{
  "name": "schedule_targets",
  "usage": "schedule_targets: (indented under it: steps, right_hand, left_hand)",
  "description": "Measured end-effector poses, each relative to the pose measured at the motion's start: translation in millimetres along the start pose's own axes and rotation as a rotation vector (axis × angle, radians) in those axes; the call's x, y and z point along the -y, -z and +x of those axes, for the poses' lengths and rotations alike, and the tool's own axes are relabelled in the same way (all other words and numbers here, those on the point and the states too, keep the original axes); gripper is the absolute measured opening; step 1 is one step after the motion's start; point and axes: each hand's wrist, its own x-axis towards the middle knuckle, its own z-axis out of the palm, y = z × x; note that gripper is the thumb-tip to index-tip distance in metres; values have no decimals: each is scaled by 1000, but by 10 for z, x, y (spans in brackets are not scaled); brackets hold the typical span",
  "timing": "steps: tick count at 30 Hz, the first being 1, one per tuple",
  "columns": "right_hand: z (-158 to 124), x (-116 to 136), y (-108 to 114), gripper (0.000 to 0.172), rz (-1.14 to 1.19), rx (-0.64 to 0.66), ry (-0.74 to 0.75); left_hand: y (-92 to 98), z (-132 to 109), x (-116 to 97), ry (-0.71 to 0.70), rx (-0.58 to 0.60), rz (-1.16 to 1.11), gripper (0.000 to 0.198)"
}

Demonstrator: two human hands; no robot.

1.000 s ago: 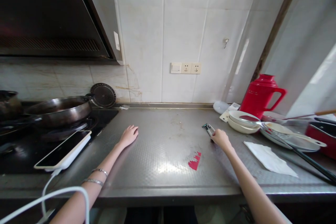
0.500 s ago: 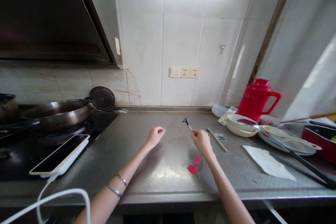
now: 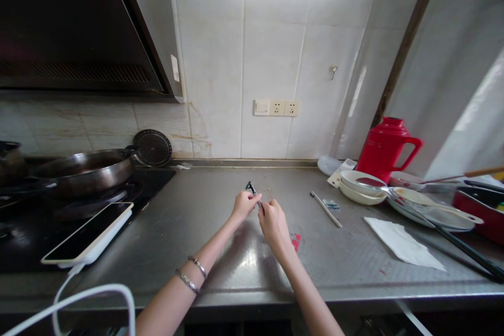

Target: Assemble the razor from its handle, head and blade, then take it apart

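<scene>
A razor with a dark T-shaped head and a slim handle is held over the middle of the steel counter, head up and tilted left. My right hand is closed round the lower end of its handle. The fingers of my left hand pinch the handle just below the head. Both hands nearly meet along the razor. A toothbrush lies to the right of my hands, beside a small clear packet. Red patches on the counter are partly covered by my right forearm.
At left, a steel pan stands on the black cooktop, with a phone on its near edge and a white cable. At right are stacked bowls, a red thermos jug, a white napkin and plates.
My right hand has carried the razor left to the middle. My left hand has shifted slightly right and taken hold of the razor's handle near the head.
</scene>
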Motion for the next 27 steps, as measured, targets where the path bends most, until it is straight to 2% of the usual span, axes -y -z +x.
schedule_targets:
  steps: [3, 7, 10, 15, 20, 23, 27]
  right_hand:
    - [-12, 24, 7, 25, -9, 25, 22]
    - [-8, -115, 74, 32, -9, 39, 35]
    - [32, -395, 158, 34, -45, 31, -16]
    - [122, -1039, 310, 32, -141, 55, -145]
    - [148, -1537, 521, 28, -215, 96, -285]
    - [155, -1738, 642, 30, -279, 140, -381]
    - [212, -1978, 701, 32, -323, 199, -426]
  left_hand:
    - [12, 51, 74, 7, 48, 74, 42]
    - [144, 162, 212, 126, 221, 229, 40]
    - [310, 282, 343, 156, 272, 299, 34]
    - [503, 476, 543, 193, 317, 425, 28]
    - [500, 578, 669, 168, 338, 513, 22]
    - [473, 616, 709, 136, 349, 548, 20]
    - [469, 653, 721, 97, 364, 583, 21]
